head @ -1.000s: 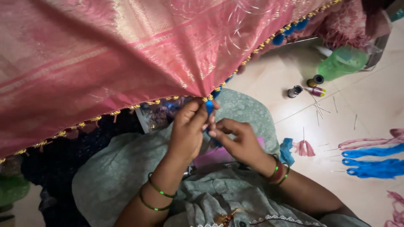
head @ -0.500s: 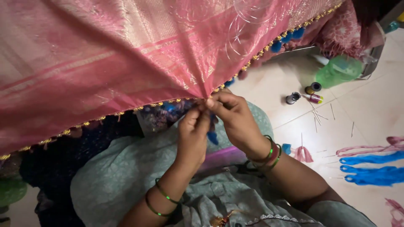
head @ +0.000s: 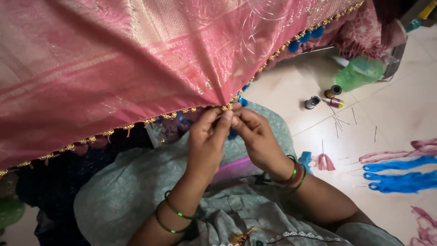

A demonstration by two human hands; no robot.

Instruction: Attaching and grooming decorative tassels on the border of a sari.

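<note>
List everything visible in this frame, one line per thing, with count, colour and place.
pink cloth: one, pink with gold-beaded edge, stretched across top.
blue pompoms: several, on cloth edge, upper right.
thread spools: three, dark and pink, on floor, right.
blue thread bundles: two or three, floor, far right.
pink tassel: one, floor beside right wrist.
green bag: one, upper right.
bangles: green and red, both wrists.
left hand: pinching cloth edge.
right hand: pinching cloth edge.

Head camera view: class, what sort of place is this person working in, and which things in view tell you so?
Probably a home floor used for hand tassel-making. Both hands pinch the beaded edge of a pink cloth; thread spools and blue thread bundles lie on the tiled floor.
</note>
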